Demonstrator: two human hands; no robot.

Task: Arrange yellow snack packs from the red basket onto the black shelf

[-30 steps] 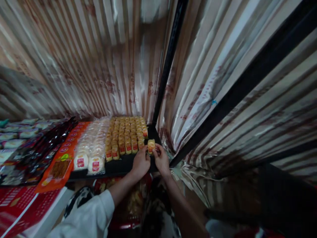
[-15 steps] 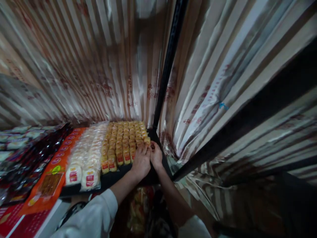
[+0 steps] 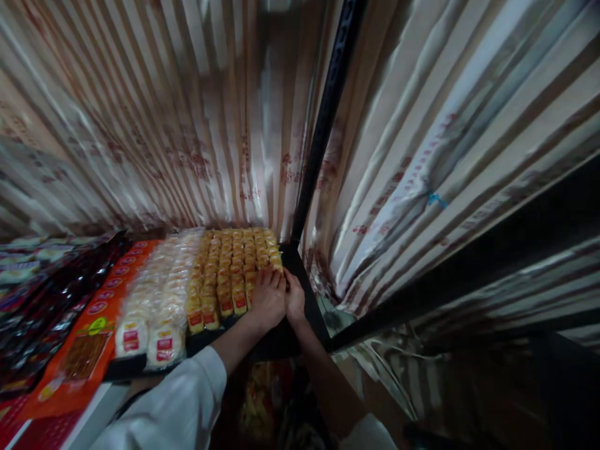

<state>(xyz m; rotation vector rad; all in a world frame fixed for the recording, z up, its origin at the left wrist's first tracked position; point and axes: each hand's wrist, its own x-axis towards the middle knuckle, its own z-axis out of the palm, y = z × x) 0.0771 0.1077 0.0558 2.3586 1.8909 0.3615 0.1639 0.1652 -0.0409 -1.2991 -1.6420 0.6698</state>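
Shifted hands: left hand [image 3: 268,299] and right hand [image 3: 294,299] now closer together, frame centre; grip hidden, can't tell.
Small yellow plastic-wrapped cake [image 3: 277,262]: at their fingertips, rightmost row [image 3: 272,242].
Row risk: over-pushing could topple neighbours.

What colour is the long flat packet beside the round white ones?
The long flat packet is mostly orange, best seen in the head view.

Cakes [image 3: 224,272] are sitting in rows on the shelf [image 3: 272,342], w/ crackers [image 3: 165,312], a bag [image 3: 100,312] & packets [image 3: 54,306] lying in turn to their L, while a curtain [image 3: 187,119] is hanging behind, a post [image 3: 325,131] is standing nr the back R corner, & the L hand [image 3: 269,300] & R hand [image 3: 294,300] are resting side by side at the cakes' front R end.
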